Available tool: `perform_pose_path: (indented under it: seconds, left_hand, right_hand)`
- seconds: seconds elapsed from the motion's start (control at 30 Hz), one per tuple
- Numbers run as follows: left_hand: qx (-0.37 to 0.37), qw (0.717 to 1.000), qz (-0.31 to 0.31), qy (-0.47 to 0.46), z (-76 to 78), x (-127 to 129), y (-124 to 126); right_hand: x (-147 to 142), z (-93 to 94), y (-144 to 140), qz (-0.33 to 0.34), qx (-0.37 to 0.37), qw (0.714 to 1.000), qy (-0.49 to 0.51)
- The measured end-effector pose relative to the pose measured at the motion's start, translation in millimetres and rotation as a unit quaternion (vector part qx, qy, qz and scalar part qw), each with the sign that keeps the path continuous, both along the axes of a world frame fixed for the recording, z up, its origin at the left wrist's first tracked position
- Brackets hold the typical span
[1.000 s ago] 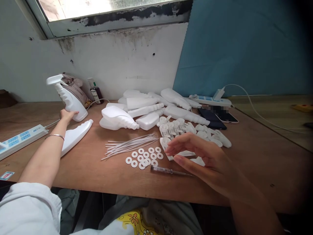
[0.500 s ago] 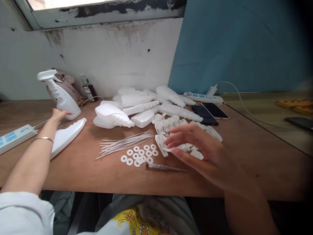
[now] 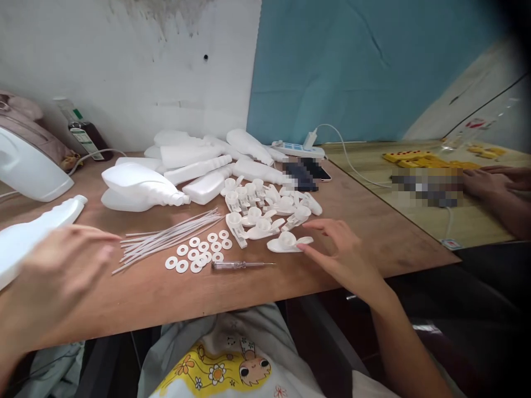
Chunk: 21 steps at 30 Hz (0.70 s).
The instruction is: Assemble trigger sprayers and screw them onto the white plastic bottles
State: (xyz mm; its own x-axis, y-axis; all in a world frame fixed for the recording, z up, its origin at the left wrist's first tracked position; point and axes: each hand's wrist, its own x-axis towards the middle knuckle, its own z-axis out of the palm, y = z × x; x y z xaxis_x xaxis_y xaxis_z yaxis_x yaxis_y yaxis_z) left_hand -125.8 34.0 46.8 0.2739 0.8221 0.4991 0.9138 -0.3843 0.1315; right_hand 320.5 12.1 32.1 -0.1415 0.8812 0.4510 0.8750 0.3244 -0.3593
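Observation:
My right hand [image 3: 344,254] rests open on the wooden table [image 3: 373,221], its fingertips touching a white spray-trigger part [image 3: 288,242] at the near edge of a pile of such parts [image 3: 265,207]. My left hand [image 3: 53,271] hovers open and blurred near the table's front left, holding nothing, next to a lying white bottle [image 3: 29,235]. A bundle of thin white tubes [image 3: 170,235], several white washers [image 3: 199,251] and a clear-handled screwdriver [image 3: 240,265] lie between my hands. More white bottles [image 3: 166,177] lie behind them.
An upright white bottle [image 3: 29,168] and a small dark bottle [image 3: 85,135] stand at the far left. A power strip [image 3: 296,149] and phones [image 3: 305,172] lie at the back. Another person's hands [image 3: 493,179] rest on the neighbouring table beside yellow pieces [image 3: 423,160].
My view swung right and down. My left hand left the upright bottle and came back toward me. My right hand slid down onto a trigger part at the pile's near edge.

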Motion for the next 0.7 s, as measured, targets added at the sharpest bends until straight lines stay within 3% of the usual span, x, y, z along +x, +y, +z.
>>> perform_pose_path:
  seconds: [0.1, 0.2, 0.33, 0.43, 0.57, 0.7]
  left_hand:
    - [-0.081, 0.992, -0.098, 0.010, -25.4, 53.3, -27.1]
    - [-0.092, 0.993, -0.068, -0.005, -43.2, 77.3, -29.6]
    - [-0.069, 0.997, 0.007, 0.045, -50.3, 78.5, -22.6]
    - [-0.091, 0.994, 0.010, 0.061, -50.8, 76.3, -20.3]
    - [-0.111, 0.994, -0.003, 0.016, -55.2, 76.0, -17.0]
    - [-0.118, 0.993, 0.017, -0.014, -59.4, 71.7, -15.2]
  right_hand:
    - [4.3, -16.4, 1.3, 0.031, -0.066, 0.997, 0.008]
    - [5.3, -19.3, 5.1, 0.058, -0.102, 0.993, 0.013]
    - [7.9, -11.6, 2.6, 0.082, -0.116, 0.989, 0.039]
    - [-0.5, -3.6, -5.4, 0.135, -0.071, 0.986, 0.069]
    - [-42.1, -4.9, -12.6, 0.267, -0.014, 0.952, 0.149]
    - [-93.5, -25.6, -8.7, 0.368, -0.019, 0.911, 0.186]
